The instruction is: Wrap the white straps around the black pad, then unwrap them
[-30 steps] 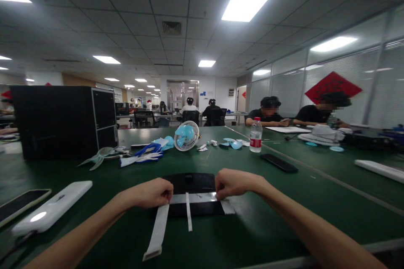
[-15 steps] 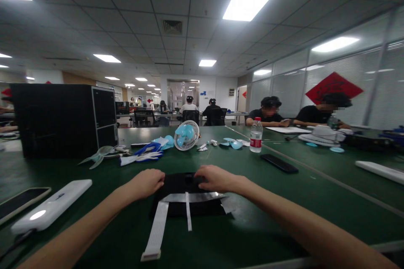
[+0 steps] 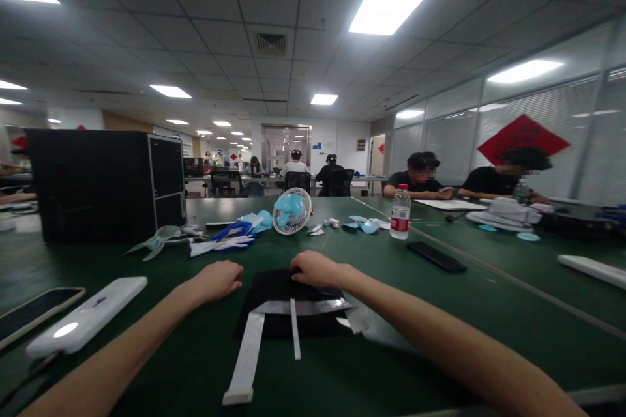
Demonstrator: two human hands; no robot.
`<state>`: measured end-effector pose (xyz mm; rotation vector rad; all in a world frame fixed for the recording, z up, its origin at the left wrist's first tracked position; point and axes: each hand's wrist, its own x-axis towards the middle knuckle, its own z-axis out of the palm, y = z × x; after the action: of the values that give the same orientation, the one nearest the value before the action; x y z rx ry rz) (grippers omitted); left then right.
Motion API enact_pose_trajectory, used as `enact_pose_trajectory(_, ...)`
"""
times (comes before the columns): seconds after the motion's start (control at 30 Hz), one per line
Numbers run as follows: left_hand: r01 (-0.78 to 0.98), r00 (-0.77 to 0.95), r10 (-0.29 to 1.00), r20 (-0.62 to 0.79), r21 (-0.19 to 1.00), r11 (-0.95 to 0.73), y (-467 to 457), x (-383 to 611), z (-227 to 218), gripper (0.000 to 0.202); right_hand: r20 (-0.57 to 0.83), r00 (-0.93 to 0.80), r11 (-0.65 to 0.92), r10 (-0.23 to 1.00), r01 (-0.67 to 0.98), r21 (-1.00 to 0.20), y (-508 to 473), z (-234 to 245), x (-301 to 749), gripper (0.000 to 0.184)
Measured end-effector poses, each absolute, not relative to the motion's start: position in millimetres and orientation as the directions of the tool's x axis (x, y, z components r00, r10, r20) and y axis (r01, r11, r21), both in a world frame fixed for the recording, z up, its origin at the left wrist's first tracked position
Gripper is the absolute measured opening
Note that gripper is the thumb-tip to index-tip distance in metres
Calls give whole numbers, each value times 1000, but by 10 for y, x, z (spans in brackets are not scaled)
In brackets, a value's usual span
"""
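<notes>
A flat black panel (image 3: 261, 287) lies on the green table in front of me. A silvery ribbon cable (image 3: 278, 307) crosses it, with one white pleated end (image 3: 244, 355) running down to a connector on the table. A narrow white strip (image 3: 295, 329) hangs over the ribbon. My right hand (image 3: 315, 268) is over the panel's far part, its fingers curled down; what they hold, if anything, is hidden. Just left of the panel, apart from it, my left hand (image 3: 225, 279) rests closed near the table, with nothing visible in it.
Beyond the panel are gloves (image 3: 225, 239), a small fan (image 3: 292, 211), blue fan blades (image 3: 362, 225), a bottle (image 3: 400, 214) and a black phone (image 3: 436, 256). A black computer case (image 3: 98, 186) stands left, behind a white power bank (image 3: 92, 313). Two people sit at the right.
My left hand has drawn left, off the panel's edge. My right hand has shifted left over the small dark piece that showed on the panel, covering it. The view has moved slightly.
</notes>
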<state>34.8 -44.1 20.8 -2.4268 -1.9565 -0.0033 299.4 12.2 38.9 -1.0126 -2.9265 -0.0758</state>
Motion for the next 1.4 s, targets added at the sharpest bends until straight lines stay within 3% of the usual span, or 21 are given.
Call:
enact_pose_trajectory(0.17, 979, 203, 979, 3, 9, -203, -448, 343, 211, 23, 52, -780, 780, 624, 626, 28, 205, 334, 2983, 29)
enact_pose_trajectory(0.4, 982, 185, 982, -26, 50, -184, -494, 369, 250, 23, 150, -734, 735, 663, 676, 58, 123, 594, 3267, 25)
enact_pose_trajectory(0.73, 982, 189, 982, -23, 23, -189, -558, 437, 288, 24, 263, -375, 371, 889, 926, 64, 647, 595, 4664, 22)
enact_pose_trajectory(1.0, 975, 217, 976, -1, -41, -217, -450, 413, 201, 23, 197, -31, 38, 980, 999, -31, 975, 341, 5624, 17)
enact_pose_trajectory(1.4, 975, 222, 975, 3, -4, -222, -410, 347, 150, 23, 166, 83, -65, 983, 992, -108, 1158, 217, 5789, 19)
